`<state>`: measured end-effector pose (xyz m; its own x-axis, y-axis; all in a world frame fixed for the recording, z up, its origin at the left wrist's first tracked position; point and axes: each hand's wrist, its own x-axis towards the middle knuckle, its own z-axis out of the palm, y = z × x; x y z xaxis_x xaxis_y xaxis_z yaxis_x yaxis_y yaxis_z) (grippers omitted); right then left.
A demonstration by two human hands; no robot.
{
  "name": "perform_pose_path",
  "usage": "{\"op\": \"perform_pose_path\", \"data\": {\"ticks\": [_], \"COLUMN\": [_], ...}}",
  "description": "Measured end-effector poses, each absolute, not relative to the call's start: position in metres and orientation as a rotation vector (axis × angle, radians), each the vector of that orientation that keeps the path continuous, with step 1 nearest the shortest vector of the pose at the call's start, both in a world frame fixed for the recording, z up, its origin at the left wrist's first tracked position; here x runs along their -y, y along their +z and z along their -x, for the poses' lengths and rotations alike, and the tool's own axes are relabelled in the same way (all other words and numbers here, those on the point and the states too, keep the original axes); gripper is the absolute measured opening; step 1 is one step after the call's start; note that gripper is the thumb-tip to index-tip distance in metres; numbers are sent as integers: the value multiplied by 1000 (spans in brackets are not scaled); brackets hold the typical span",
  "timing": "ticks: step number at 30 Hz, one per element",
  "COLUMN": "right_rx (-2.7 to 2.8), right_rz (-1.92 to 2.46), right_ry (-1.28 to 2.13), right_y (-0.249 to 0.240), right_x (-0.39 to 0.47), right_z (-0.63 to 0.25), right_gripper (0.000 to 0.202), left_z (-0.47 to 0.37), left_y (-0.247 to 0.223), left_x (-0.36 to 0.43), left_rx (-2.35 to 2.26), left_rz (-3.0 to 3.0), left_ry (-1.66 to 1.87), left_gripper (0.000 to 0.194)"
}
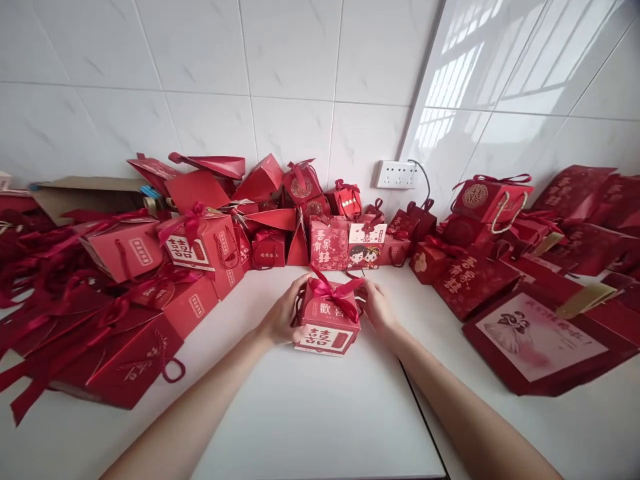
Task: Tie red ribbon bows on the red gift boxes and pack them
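A small red gift box (327, 320) stands on the white table between my two hands, with white panels and double-happiness characters on its front. A magenta ribbon (337, 291) is tied in a bow across its top. My left hand (287, 313) grips the left side, its thumb at the front lower corner and its fingers round the back. At the right side, my right hand (379, 307) has its fingers curled in against the box by the ribbon's end; its fingertips are partly hidden.
Red gift boxes with ribbons (195, 247) pile up on the left beside an open cardboard carton (90, 193). More boxes line the tiled wall under a power strip (397, 175). A large red box with a couple's picture (545, 333) lies at right. A dark seam (423, 413) crosses the table (310, 420).
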<state>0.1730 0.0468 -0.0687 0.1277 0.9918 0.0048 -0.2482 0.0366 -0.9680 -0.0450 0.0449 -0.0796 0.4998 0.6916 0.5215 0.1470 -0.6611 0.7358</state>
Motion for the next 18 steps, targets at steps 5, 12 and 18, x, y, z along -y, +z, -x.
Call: {"op": "perform_pose_path", "data": {"ticks": [5,12,18], "right_rx": [945,966,905], "right_rz": [1093,1079,1077], "right_ry": [1230,1247,1161], "right_y": [-69,-63,-62], "right_x": [-42,-40,-48], "right_z": [-168,-176,-192], "right_gripper": [25,34,37], "left_z": [55,75,71], "left_y": [-72,-68,-56], "left_x": [-51,-67,-70], "left_rx": [-706,-1359,-1611], "left_rz": [-2212,-2039,-1585], "left_ry": [958,1078,1402], "left_gripper": [102,67,41]}}
